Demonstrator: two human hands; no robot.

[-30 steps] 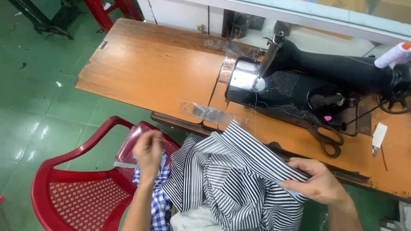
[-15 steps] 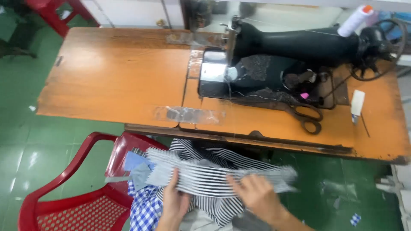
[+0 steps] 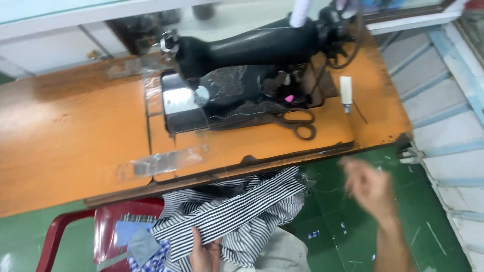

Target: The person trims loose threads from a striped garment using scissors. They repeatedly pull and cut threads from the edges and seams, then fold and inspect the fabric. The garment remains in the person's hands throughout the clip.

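Striped cloth (image 3: 242, 211), black and white, is lying bunched in the person's lap just below the table edge, draping over the left hand (image 3: 204, 252), which is gripping a fold of it with the fingers closed around the fabric. It is appearing light, thin and limp, sagging wherever unsupported; it is judged likely to slide and bunch, so a hold along a hem or a folded edge would be serving better than the loose middle. The right hand (image 3: 368, 184) is hanging free in the air to the right of the cloth, holding nothing, and is too blurred to tell how its fingers are set. Left of the left hand, a red plastic chair (image 3: 65, 231) is carrying blue checked pieces (image 3: 146, 252). Beyond both hands, the wooden table (image 3: 75, 131) is bearing scissors (image 3: 297, 123) and, farther off, a black sewing machine (image 3: 242, 65).
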